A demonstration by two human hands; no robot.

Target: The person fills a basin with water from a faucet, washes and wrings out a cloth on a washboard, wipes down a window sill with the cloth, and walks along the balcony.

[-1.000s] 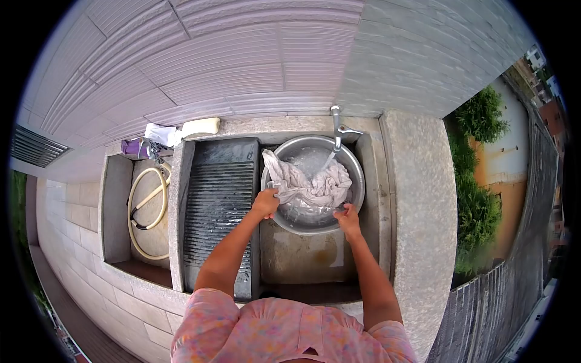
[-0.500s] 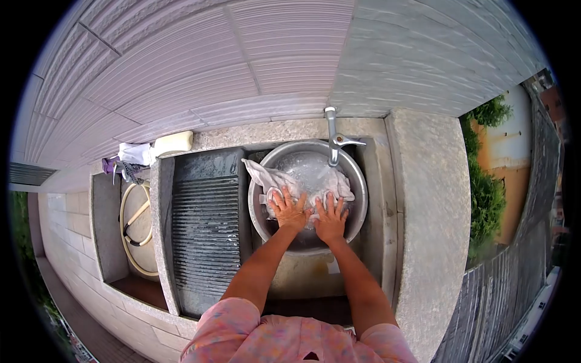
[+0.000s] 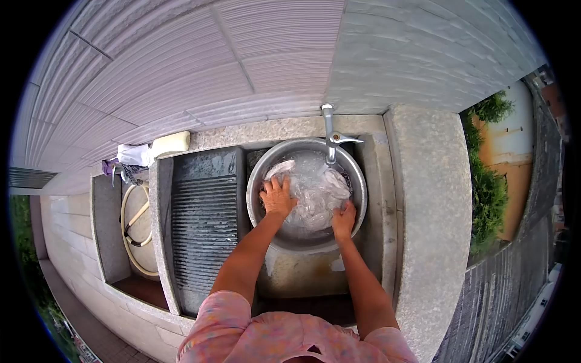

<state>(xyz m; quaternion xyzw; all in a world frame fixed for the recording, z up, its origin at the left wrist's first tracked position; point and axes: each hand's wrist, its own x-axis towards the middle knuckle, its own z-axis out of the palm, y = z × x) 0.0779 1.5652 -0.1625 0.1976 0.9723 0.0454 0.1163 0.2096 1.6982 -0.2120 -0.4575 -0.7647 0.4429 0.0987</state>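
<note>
Left hand [image 3: 278, 198] splayed on cloth [image 3: 318, 201], right hand [image 3: 343, 219] near basin rim [image 3: 252, 199], its grip unclear

This is an outdoor laundry area: ribbed washboard [image 3: 204, 212] left of the left hand [image 3: 278, 198], tap [image 3: 330, 132] beyond the right hand [image 3: 343, 221], metal basin [image 3: 296, 244] around both, daylit trees [image 3: 488, 206] well off to their right.

A looped hose [image 3: 139, 212] lies left of the washboard [image 3: 204, 209], a cream block [image 3: 170, 143] beyond the washboard's far-left corner, bushes [image 3: 489, 202] well to its right.
</note>
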